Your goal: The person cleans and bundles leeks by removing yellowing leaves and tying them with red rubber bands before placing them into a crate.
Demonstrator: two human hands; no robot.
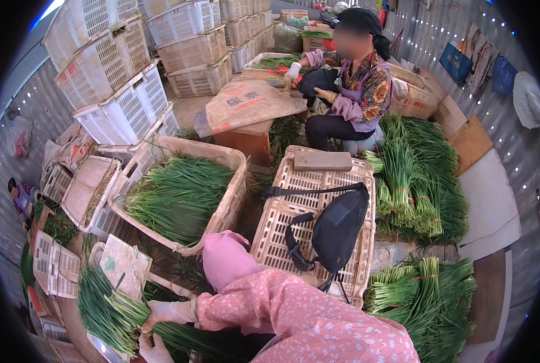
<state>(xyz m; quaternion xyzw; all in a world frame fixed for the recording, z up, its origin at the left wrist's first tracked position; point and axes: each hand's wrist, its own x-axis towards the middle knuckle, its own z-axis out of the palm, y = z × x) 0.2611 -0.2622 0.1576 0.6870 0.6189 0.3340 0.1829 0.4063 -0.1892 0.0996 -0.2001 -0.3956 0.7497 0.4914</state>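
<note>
My right hand [168, 313], in a pale glove and a pink flowered sleeve, grips a bunch of green chives [129, 306] with pale stems at lower left. Just below it, my left hand [155, 349], also gloved, is cut by the bottom edge. Its fingertips are close to the right hand's fingers and the bunch; whether they grip is hidden. More loose chives [95, 297] lie beside the bunch, around a worn white board [125, 263]. Long leaves [197, 338] trail to the right under my sleeve.
A plastic crate [240, 177] holds loose chives. An upturned crate [281, 222] bears a black waist bag [342, 227] and a wooden block [323, 161]. Tied chive bundles [399, 199] lie at right. A co-worker [358, 90] sits beyond; another person [23, 199] is far left. Crates [120, 109] are stacked behind.
</note>
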